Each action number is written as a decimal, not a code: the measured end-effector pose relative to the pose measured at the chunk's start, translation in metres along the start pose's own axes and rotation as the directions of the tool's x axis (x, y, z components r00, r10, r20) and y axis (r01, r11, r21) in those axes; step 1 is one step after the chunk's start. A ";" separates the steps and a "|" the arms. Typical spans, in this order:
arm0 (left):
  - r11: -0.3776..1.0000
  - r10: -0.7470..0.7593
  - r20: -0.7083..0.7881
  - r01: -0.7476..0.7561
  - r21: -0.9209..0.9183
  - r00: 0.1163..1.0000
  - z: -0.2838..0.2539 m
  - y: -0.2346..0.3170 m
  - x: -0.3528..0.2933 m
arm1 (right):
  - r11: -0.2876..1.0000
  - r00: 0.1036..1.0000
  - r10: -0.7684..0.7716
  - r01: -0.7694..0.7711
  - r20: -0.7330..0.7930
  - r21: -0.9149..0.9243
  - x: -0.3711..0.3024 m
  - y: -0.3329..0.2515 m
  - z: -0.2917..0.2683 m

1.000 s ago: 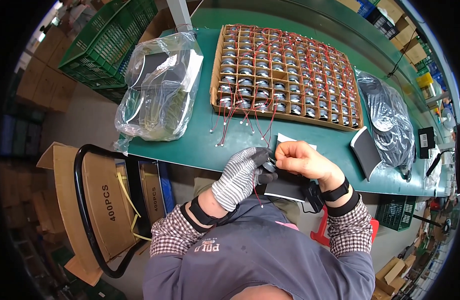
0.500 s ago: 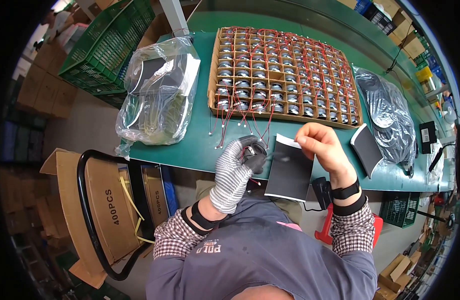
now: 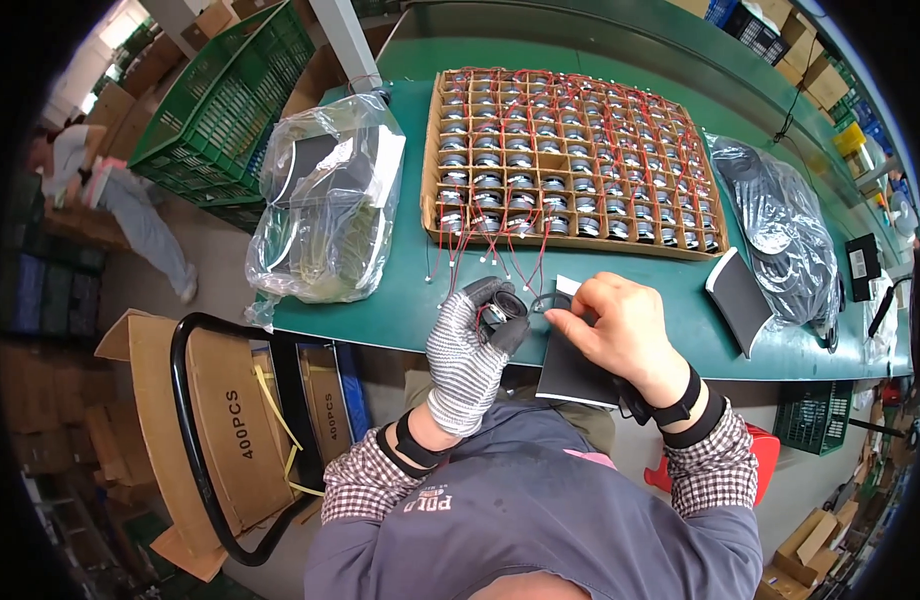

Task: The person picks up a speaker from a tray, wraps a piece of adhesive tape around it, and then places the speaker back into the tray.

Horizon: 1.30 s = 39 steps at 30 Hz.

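Note:
My left hand (image 3: 462, 360), in a striped glove with dark fingertips, grips a small round speaker (image 3: 508, 306) with its open face turned up. Red wires hang beside it. Just to the right, my bare right hand (image 3: 625, 325) pinches a thin black ring (image 3: 550, 299) between thumb and forefinger, apart from the speaker. Partly under that hand lies a black sheet (image 3: 572, 368) with a pale border, at the bench's front edge. Beyond both hands stands a divided cardboard tray (image 3: 580, 243) holding many similar speakers, their red leads draped over the front.
A clear plastic bag (image 3: 325, 225) with black sheets lies left on the green bench (image 3: 400, 320). At right are another curved black sheet (image 3: 737, 303) and a bag of black rings (image 3: 775, 225). A chair frame (image 3: 180, 400) stands lower left; a person (image 3: 140, 205) walks beyond.
My right hand has moved left toward the speaker, and a thin black ring now shows in its fingers. The speaker's face has turned into view. A person has appeared at far left.

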<state>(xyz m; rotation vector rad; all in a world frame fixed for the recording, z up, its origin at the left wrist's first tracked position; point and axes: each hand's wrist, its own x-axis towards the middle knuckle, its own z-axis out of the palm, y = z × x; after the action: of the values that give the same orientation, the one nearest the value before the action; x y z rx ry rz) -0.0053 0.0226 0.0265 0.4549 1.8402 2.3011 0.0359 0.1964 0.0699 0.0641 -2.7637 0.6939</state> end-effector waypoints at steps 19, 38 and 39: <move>0.635 -0.422 0.184 0.434 -0.639 0.888 -0.021 -0.005 0.012 | 0.792 0.913 0.238 -0.379 0.331 0.479 -0.008 0.018 -0.026; 0.733 -0.409 0.460 0.584 -0.349 0.788 -0.011 0.010 0.004 | 0.771 0.929 0.163 -0.331 0.333 0.544 0.030 0.015 0.007; 0.733 -0.408 0.456 0.582 -0.353 0.791 -0.011 0.011 0.004 | 0.750 0.930 0.145 -0.326 0.337 0.576 0.032 0.012 0.009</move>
<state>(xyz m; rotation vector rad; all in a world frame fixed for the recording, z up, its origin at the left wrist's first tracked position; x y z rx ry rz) -0.0123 0.0108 0.0351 0.2219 0.9996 2.0121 0.0019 0.2036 0.0661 -0.0661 -2.6705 1.7826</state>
